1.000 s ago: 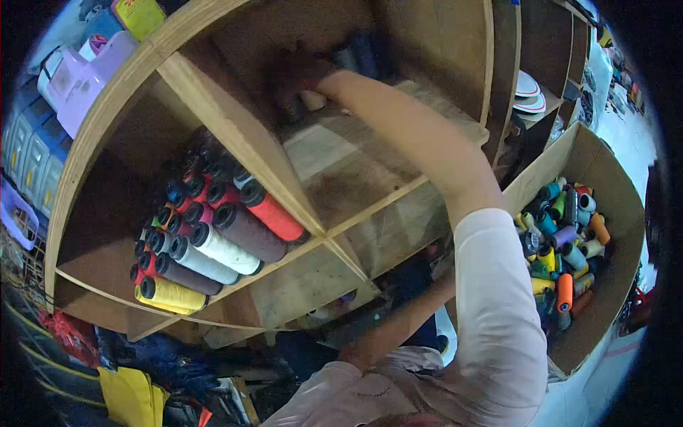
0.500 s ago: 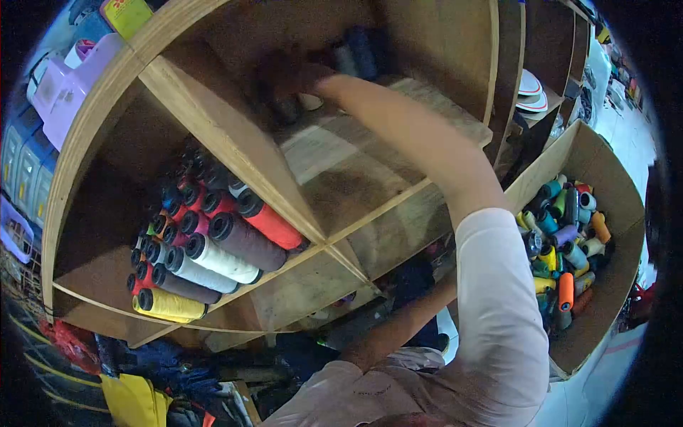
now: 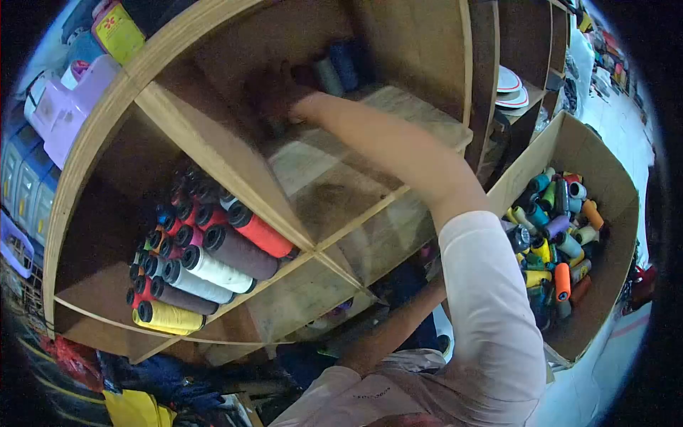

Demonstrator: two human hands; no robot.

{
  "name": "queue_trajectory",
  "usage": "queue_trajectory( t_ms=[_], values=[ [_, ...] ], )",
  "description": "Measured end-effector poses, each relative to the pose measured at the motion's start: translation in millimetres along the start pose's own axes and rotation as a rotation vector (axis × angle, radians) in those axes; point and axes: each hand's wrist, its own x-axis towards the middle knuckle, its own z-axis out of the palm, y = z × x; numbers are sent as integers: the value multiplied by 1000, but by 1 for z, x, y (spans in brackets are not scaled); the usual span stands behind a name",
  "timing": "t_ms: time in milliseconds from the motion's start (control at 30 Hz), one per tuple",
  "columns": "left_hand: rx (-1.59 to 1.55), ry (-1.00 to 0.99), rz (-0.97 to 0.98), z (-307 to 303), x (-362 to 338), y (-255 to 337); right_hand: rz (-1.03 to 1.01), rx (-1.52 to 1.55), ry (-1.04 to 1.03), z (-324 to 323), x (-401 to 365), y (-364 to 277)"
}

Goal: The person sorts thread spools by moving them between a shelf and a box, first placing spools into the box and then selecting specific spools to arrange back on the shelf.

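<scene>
My right hand (image 3: pixel 281 99) reaches deep into the upper shelf compartment (image 3: pixel 327 156), dark and blurred near its back left. What its fingers hold, if anything, cannot be made out. Beside it on the right stand a grey spool (image 3: pixel 329 77) and a blue spool (image 3: pixel 344 65). In the neighbouring compartment a stack of large thread cones lies on its side, among them a yellow cone (image 3: pixel 171 317), a white cone (image 3: pixel 219 269) and a red cone (image 3: pixel 262 232). The left forearm extends below the shelf, and its hand is hidden.
A cardboard box (image 3: pixel 605 249) full of small mixed spools stands at the right. White round items (image 3: pixel 509 89) lie on another shelf. A purple plastic container (image 3: pixel 71 107) and a yellow packet (image 3: pixel 119 34) are at the upper left. Yellow cloth (image 3: pixel 135 409) lies below.
The view has shifted slightly, so the shelf and box appear further left. My right hand stays at the back of the compartment, beside the blue and grey spools.
</scene>
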Motion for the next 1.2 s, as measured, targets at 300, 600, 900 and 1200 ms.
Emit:
queue_trajectory(
  t_ms=[300,600,900,1200],
  values=[
    [-4,-2,-4,1,-2,1,11,116,-108,-40,-7,-22],
    [-11,16,-1,2,-2,3,-39,61,-59,-36,-8,-11],
    [-27,49,18,9,6,-1,-86,45,132,-50,-52,16],
    [80,31,-32,-1,19,10,-196,-122,280,-214,-241,65]
  ],
)
